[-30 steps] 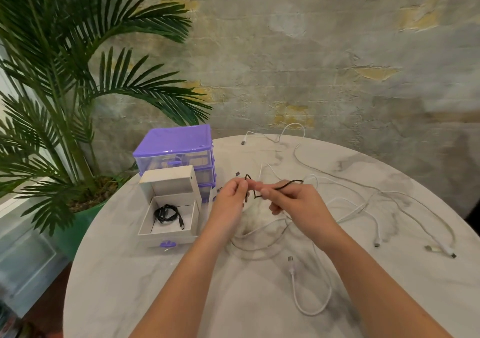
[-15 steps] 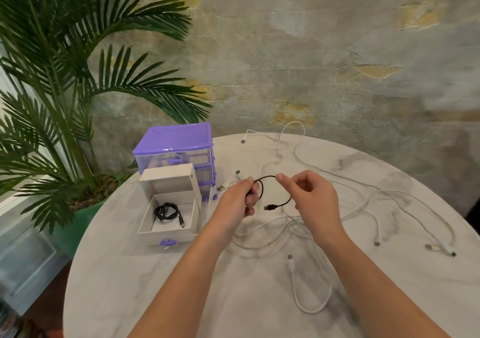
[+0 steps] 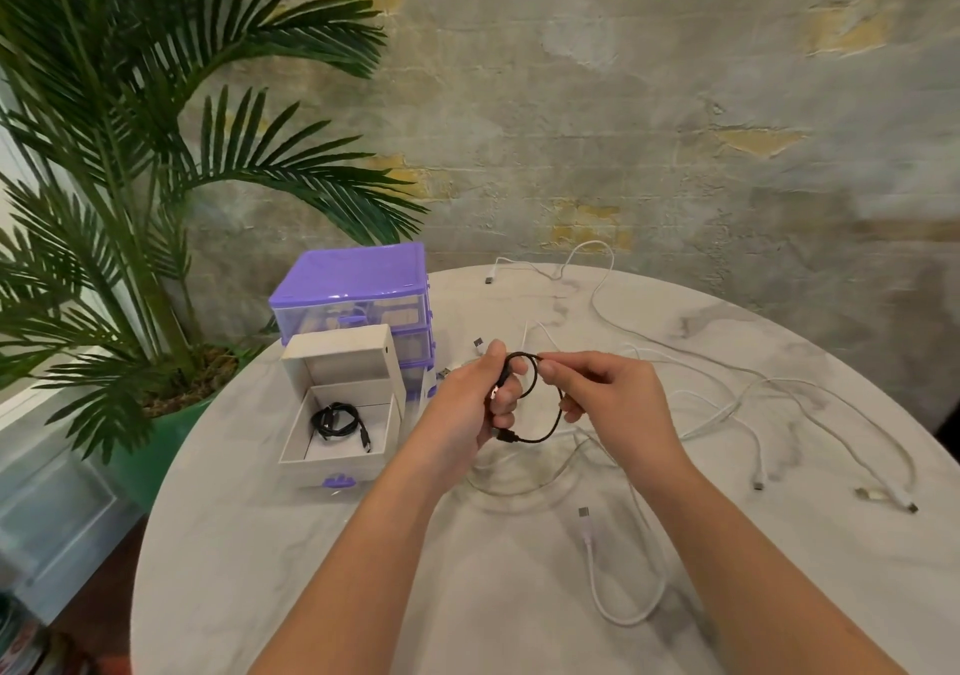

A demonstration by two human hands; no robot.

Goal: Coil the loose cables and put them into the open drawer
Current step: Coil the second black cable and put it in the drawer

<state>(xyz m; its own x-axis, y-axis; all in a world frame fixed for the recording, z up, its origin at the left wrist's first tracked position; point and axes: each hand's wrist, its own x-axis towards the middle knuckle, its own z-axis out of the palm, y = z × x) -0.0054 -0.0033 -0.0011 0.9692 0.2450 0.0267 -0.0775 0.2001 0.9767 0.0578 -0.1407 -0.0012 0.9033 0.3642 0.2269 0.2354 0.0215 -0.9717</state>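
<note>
A short black cable (image 3: 550, 427) forms a loop above the table between my hands. My left hand (image 3: 480, 401) grips one side of the loop, fingers curled round it. My right hand (image 3: 592, 396) pinches the top of the loop with thumb and forefinger. One black plug hangs free at the bottom of the loop. The open white drawer (image 3: 332, 459) with a purple handle stands pulled out to the left, holding a coiled black cable (image 3: 336, 422). Several loose white cables (image 3: 727, 404) sprawl over the marble table (image 3: 260, 544).
The purple drawer unit (image 3: 353, 290) stands behind the open drawer at the table's left edge. A potted palm (image 3: 130, 207) rises beside the table on the left. A white cable with a plug (image 3: 597, 570) lies near my right forearm. A wall stands behind the table.
The black cable has gone from a short stretch between my fingers to a round loop. My right hand has moved right and up, drawing the cable round, and one plug now dangles low.
</note>
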